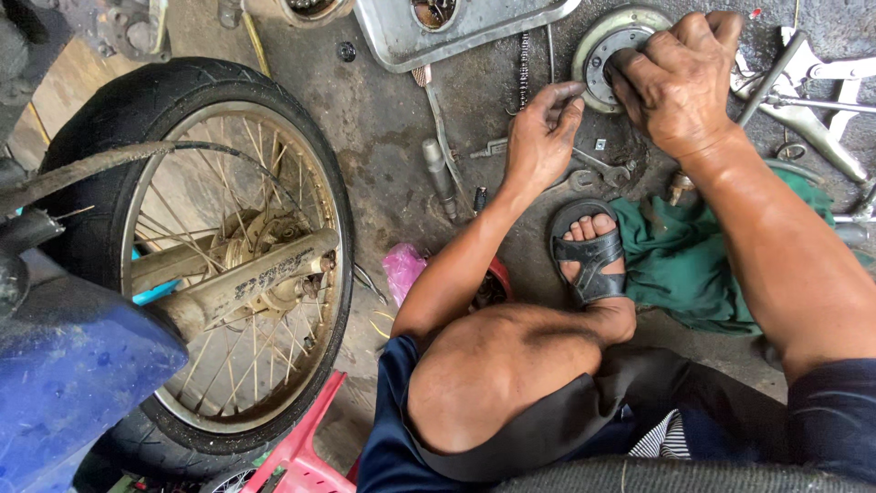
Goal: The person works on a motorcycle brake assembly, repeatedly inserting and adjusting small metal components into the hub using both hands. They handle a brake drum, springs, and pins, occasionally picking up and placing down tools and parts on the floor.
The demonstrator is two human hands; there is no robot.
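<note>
A: Right hand [680, 82] clamps down on the round metal hub plate [610, 46]; left hand [543, 137] loose, fingertips at its rim.

B: Wrenches [598, 173] lie idle just below, motorcycle wheel [228, 265] far left: work looks midway.

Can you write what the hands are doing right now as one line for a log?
right hand: on round metal hub plate | left hand: fingertips beside plate | floor: wrench, green cloth | left: spoked wheel
</note>
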